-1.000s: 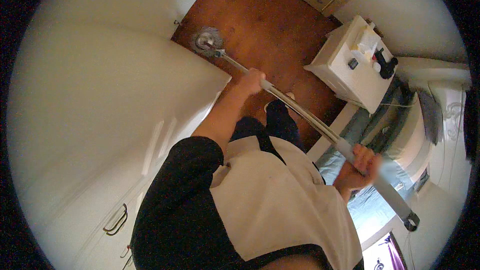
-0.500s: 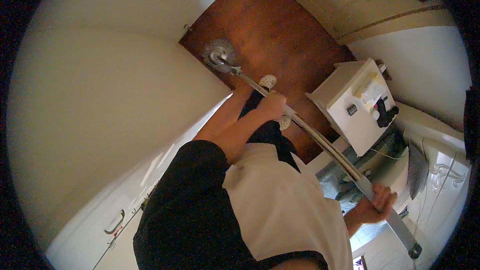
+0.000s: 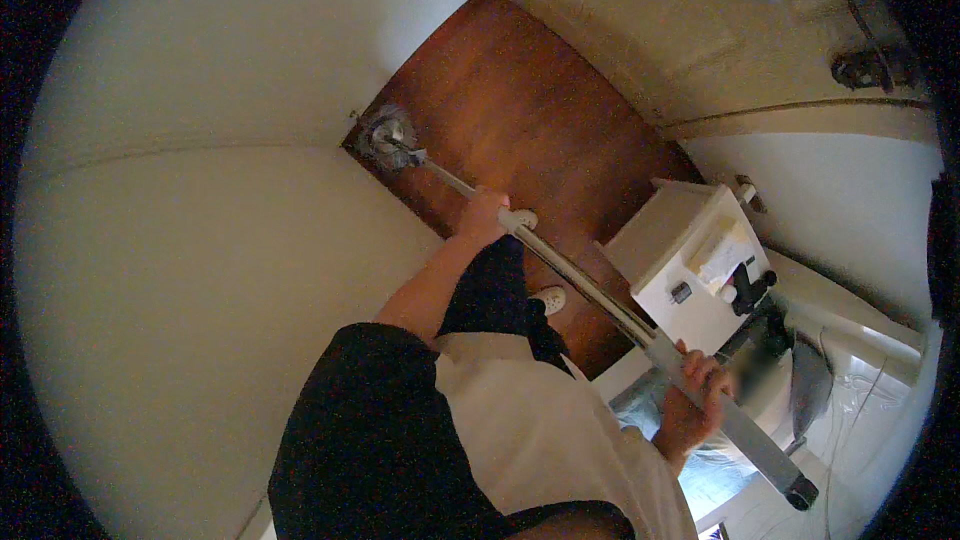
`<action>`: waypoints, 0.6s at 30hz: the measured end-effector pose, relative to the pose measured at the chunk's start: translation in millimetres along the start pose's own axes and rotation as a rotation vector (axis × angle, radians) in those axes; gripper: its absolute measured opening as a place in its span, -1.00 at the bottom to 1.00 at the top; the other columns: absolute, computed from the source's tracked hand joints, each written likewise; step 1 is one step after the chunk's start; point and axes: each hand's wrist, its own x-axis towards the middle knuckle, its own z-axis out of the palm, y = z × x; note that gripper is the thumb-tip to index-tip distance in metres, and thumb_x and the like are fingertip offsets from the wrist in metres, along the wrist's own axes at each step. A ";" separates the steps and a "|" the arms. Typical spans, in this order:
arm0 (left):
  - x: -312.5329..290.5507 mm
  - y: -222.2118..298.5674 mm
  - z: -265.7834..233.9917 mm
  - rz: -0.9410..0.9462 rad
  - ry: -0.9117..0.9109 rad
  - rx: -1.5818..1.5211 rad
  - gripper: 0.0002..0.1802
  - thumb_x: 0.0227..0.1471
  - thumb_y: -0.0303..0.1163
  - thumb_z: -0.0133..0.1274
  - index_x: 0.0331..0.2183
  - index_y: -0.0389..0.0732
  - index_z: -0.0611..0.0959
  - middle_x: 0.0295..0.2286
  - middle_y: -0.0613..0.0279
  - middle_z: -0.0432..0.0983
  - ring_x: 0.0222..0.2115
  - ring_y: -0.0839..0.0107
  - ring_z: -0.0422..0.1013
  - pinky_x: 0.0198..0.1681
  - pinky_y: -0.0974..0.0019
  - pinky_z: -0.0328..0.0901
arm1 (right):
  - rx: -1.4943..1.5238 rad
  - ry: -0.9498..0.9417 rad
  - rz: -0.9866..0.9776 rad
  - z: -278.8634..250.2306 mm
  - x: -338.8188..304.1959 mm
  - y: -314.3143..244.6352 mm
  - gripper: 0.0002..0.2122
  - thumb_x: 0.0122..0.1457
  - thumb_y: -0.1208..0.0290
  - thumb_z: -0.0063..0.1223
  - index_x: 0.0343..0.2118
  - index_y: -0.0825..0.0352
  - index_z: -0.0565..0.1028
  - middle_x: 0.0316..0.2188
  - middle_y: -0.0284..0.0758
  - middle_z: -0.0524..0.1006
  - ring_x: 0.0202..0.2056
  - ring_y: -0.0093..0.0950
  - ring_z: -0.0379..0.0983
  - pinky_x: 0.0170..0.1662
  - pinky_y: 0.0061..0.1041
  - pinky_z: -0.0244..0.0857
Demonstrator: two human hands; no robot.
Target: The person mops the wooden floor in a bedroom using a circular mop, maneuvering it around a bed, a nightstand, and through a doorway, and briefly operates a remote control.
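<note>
A long spin mop (image 3: 585, 285) runs slantwise in front of my body. Its round, grey fringed head (image 3: 388, 135) lies on the reddish-brown floor (image 3: 540, 90), in the corner where two pale walls meet. My left hand (image 3: 484, 217) is closed around the thinner metal part of the pole, not far above the head. Further up, the fingers of my right hand (image 3: 700, 396) wrap round the wider light-grey section. Beyond that hand, the pole's dark end cap (image 3: 800, 493) sticks out at the lower right.
To my right stands a white cabinet (image 3: 690, 305) with a dark object (image 3: 752, 288) and a pale packet (image 3: 722, 252) on top. A yellowish door (image 3: 640, 50) with a dark handle (image 3: 862, 70) is at the far right. My light shoes (image 3: 548, 300) are on the floor below the pole.
The mop head has slid left and slightly nearer, into the corner. Both hands moved leftward with the pole, still gripping it. The view has shifted, showing more of the door.
</note>
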 end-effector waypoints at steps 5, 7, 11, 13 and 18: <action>83.8 50.6 1.7 0.120 -0.076 0.201 -0.89 -0.41 -0.52 0.05 -0.65 -0.19 0.46 -0.54 0.01 0.38 -0.40 0.04 0.27 -0.40 0.10 0.18 | 0.093 0.189 -0.095 7.9 30.8 -19.7 -0.84 -0.07 0.39 -0.10 -0.63 0.19 0.17 -0.66 -0.41 0.13 -0.40 -0.42 0.16 0.08 -0.11 -0.14; 121.6 75.3 -4.2 0.183 -0.118 0.213 -0.92 -0.38 -0.51 0.03 -0.63 -0.18 0.48 -0.52 0.04 0.39 -0.38 0.07 0.27 -0.39 0.10 0.19 | 0.022 0.278 -0.130 8.0 38.2 -21.0 -0.85 -0.07 0.40 -0.10 -0.62 0.19 0.17 -0.66 -0.41 0.12 -0.40 -0.42 0.15 0.08 -0.11 -0.14; 191.3 106.0 -7.4 0.357 -0.139 0.270 -0.94 -0.31 -0.50 -0.01 -0.59 -0.16 0.51 -0.50 0.11 0.42 -0.37 0.13 0.28 -0.37 0.11 0.22 | 0.025 0.321 -0.180 1.5 49.3 -5.4 -0.85 -0.03 0.35 -0.08 -0.57 0.21 0.21 -0.60 -0.38 0.21 -0.24 -0.35 0.22 0.08 -0.11 -0.13; 217.7 106.8 -3.2 0.342 -0.239 0.369 -0.96 -0.29 -0.48 -0.02 -0.60 -0.17 0.50 -0.50 0.11 0.42 -0.36 0.15 0.28 -0.34 0.13 0.23 | 0.008 0.357 -0.178 -2.6 51.7 8.5 -0.84 0.02 0.30 -0.08 -0.52 0.21 0.23 -0.51 -0.35 0.28 -0.10 -0.31 0.20 0.08 -0.15 -0.12; 260.9 89.1 17.8 0.456 -0.513 0.561 -0.91 -0.30 -0.50 0.00 -0.56 -0.16 0.52 -0.48 0.11 0.43 -0.32 0.14 0.28 -0.34 0.10 0.26 | -0.420 0.433 -0.058 -6.9 38.8 47.1 -0.87 0.05 0.31 -0.09 -0.45 0.20 0.24 -0.34 -0.32 0.35 -0.15 -0.37 0.18 -0.03 -0.22 0.02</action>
